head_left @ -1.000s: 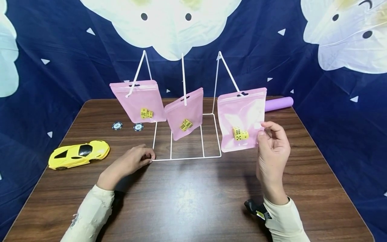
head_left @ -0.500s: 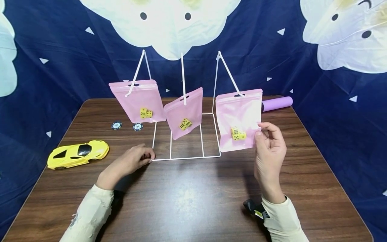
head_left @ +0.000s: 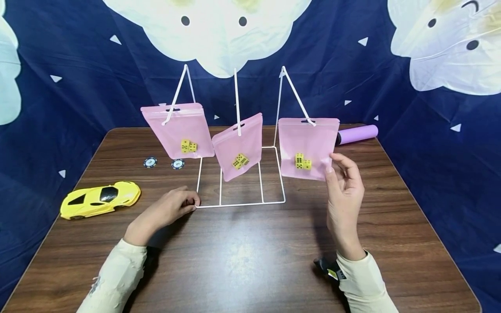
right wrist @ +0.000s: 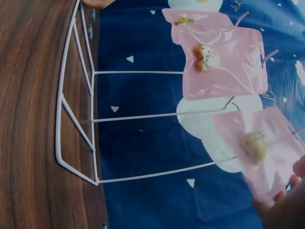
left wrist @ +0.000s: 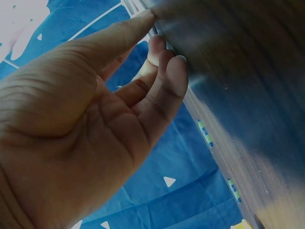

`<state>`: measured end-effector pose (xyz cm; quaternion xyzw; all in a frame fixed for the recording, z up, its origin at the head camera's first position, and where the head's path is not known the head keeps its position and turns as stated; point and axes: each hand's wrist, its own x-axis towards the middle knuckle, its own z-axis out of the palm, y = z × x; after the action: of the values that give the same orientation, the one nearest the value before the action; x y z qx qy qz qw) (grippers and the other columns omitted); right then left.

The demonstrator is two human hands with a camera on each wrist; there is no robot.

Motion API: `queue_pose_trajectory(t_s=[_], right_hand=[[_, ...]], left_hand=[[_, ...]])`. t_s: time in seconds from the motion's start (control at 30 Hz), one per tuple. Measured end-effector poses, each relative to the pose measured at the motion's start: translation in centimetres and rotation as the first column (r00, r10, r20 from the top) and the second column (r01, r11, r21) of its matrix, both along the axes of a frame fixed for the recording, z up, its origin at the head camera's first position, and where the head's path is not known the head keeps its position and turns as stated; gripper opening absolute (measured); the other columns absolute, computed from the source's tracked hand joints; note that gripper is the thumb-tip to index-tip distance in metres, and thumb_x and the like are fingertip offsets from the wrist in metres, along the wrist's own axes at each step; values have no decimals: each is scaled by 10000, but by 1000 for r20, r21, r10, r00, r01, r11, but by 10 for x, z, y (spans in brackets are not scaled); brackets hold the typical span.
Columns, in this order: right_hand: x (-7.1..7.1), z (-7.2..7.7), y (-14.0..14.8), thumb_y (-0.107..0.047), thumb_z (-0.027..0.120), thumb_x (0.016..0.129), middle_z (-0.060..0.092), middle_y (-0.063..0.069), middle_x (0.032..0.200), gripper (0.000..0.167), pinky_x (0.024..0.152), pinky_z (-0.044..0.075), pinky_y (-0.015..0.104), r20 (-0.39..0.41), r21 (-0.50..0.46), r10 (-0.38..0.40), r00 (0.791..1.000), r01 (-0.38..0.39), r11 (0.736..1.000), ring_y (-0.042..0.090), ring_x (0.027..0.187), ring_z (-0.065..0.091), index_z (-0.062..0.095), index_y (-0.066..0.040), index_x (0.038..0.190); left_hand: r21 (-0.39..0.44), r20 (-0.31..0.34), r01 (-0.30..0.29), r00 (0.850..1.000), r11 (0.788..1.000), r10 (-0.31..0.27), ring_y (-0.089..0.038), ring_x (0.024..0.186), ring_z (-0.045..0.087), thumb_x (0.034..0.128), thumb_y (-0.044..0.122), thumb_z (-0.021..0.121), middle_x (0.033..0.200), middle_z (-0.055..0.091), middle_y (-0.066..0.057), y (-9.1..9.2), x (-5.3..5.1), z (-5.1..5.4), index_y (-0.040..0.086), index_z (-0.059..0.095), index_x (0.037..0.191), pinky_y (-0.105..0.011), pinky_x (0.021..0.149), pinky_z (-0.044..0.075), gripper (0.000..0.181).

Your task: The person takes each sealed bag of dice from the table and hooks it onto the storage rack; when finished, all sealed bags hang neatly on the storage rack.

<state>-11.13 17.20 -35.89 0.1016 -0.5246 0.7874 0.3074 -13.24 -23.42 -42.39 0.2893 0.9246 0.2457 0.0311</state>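
A white wire rack (head_left: 240,205) stands on the table. My left hand (head_left: 170,208) holds its front left corner, and in the left wrist view the thumb and fingertips (left wrist: 177,71) meet at the wire. From the rack's arms hang a left pink zip bag (head_left: 184,126), a middle pink zip bag (head_left: 244,139) and a right pink zip bag (head_left: 289,139), each showing yellow dice (head_left: 302,161) inside. My right hand (head_left: 346,195) pinches the right bag's lower right edge between thumb and fingers. That bag's hole is on the hook, and it looks blurred in the right wrist view.
A yellow toy car (head_left: 99,200) sits on the left of the wooden table (head_left: 242,261). Two poker chips, a left chip (head_left: 150,162) and a right chip (head_left: 178,164), lie behind it. A purple cylinder (head_left: 358,134) with a black end lies at the back right. Patterned blue cloth (head_left: 332,39) hangs behind.
My right hand has moved a little left and up. The right bag's lower part has swung back, away from the camera, and its hole has slid onto the hook. The left hand stays put.
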Motion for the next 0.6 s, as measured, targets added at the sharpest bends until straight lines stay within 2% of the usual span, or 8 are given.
queue_pose_trajectory(t_s=[0.17,0.37,0.47,0.6], right_hand=[[-3,-2,2,158,541,1006,616,150,1387,360,1178,410,317,28,32,-50,998,49,998,290,1369,561,646,24,1323],[-4,-5,2,138,544,1017,628,126,1386,354,1202,397,343,60,75,-39,997,34,997,277,1377,574,650,-1,1324],[-4,-7,2,126,540,1027,649,118,1363,352,1200,402,341,75,89,-10,997,4,996,261,1366,592,649,-19,1328],[-3,-10,1,105,537,1045,651,145,1374,336,1164,427,312,104,126,17,994,-30,992,261,1367,595,643,9,1348]], left_hand=[[-6,0,-1,1000,1000,1,-117,767,542,937,-19,804,802,580,95,0,1,1,158,675,910,-380,713,510,221],[-23,-8,0,1000,1000,0,-109,757,546,932,-30,805,770,584,112,1,0,1,144,675,910,-441,786,530,219],[-17,-1,-2,1000,1000,2,-113,761,537,930,-31,806,780,577,108,2,1,2,140,672,909,-390,711,503,218],[9,-15,13,1000,1000,-13,-116,759,536,928,-36,803,783,576,106,0,-1,-2,140,673,910,-366,694,493,219]])
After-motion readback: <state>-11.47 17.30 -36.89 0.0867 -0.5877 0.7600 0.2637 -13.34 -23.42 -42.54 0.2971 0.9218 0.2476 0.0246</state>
